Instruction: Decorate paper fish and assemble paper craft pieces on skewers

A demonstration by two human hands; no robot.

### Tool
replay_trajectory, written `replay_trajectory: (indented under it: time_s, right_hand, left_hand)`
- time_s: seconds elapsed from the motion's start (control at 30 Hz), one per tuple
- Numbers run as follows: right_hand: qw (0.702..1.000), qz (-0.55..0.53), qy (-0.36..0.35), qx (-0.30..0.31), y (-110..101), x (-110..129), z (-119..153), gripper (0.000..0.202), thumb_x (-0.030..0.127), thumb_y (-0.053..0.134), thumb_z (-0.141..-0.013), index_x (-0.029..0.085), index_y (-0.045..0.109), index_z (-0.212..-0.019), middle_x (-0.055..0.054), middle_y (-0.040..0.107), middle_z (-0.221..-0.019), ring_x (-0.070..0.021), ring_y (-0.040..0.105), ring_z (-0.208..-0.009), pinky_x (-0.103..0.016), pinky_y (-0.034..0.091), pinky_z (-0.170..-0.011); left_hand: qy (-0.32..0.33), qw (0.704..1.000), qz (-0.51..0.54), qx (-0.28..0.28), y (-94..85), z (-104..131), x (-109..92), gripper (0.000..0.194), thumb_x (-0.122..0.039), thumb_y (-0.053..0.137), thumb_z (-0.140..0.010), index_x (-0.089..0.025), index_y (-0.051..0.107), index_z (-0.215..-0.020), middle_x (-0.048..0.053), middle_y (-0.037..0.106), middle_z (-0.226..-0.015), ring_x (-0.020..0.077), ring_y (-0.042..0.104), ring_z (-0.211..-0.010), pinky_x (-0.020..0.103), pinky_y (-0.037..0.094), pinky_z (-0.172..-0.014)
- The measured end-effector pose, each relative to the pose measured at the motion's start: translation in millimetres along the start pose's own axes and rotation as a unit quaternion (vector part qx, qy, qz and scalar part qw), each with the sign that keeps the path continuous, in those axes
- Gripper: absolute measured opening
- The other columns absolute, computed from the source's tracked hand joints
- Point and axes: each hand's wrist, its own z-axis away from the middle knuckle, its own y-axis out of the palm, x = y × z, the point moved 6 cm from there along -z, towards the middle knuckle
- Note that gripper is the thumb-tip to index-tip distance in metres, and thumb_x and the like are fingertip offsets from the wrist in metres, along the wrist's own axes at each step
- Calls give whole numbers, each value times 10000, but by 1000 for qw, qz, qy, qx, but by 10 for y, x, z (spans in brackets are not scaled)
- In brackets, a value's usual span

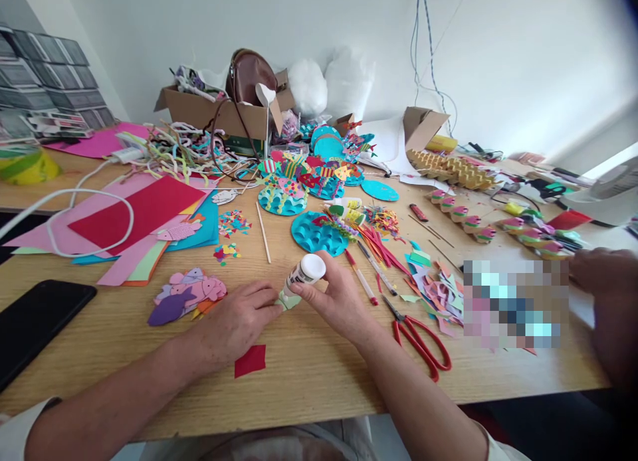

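Observation:
My right hand [343,301] grips a white glue bottle [312,267], tilted with its base up and its nozzle end down at a small pale green paper piece [290,303]. My left hand [244,318] has its fingers together on the left edge of that paper, holding it at the table. The bottle's tip is hidden. A red paper square [250,361] lies in front of my left hand. Left of it is a stack of paper fish cutouts [187,295] in purple, pink and orange. Red-handled scissors [421,345] rest open beside my right forearm.
Blue decorated discs [319,233], pens [361,277] and paper scraps [441,291] lie ahead and right. Coloured sheets [134,215], a cable and a black phone [44,321] are at left. A cardboard box [199,115] stands behind. Another person's hand [603,270] is at right.

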Motion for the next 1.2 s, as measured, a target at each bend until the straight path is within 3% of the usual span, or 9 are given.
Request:
replay_trajectory:
  time_s: [0.27,0.5,0.7,0.9,1.2]
  right_hand:
    - [999,37,1,-21,-96,40,16,232,389,604,-793,201,475,-752,8,559,-689,-135,499,-633,-232,352,-551]
    - [1000,18,-15,2,-40,71,22,240,410,576,-805,203,461,-768,10,556,-689,-137,498,-631,-229,351,-539]
    - [998,63,-8,-27,-112,55,21,234,395,587,-800,200,468,-750,2,567,-682,-141,499,-619,-242,341,-548]
    - [999,33,-12,-6,-31,77,18,247,419,574,-803,206,456,-764,14,561,-672,-134,500,-613,-230,346,-531]
    - [998,54,-8,-22,-79,72,15,249,420,569,-805,205,453,-754,7,557,-671,-137,493,-610,-234,337,-535]
  left_hand:
    - [0,1000,-23,6,-6,-3,-7,312,-90,328,-899,-147,631,-949,91,625,-950,218,536,-967,369,488,-840]
    - [10,1000,-26,-3,20,11,9,324,-82,324,-894,-133,631,-983,93,628,-969,210,531,-983,358,477,-874]
    - [11,999,-32,-16,-33,-9,-27,346,-112,302,-913,-137,648,-911,88,644,-922,207,549,-926,347,492,-831]
    - [24,998,-47,-20,-43,-30,-52,359,-103,290,-909,-122,648,-926,90,652,-912,197,562,-899,333,499,-823]
    - [18,999,-45,-12,-71,-38,-63,368,-97,281,-908,-129,648,-909,85,655,-904,194,564,-896,335,501,-824]
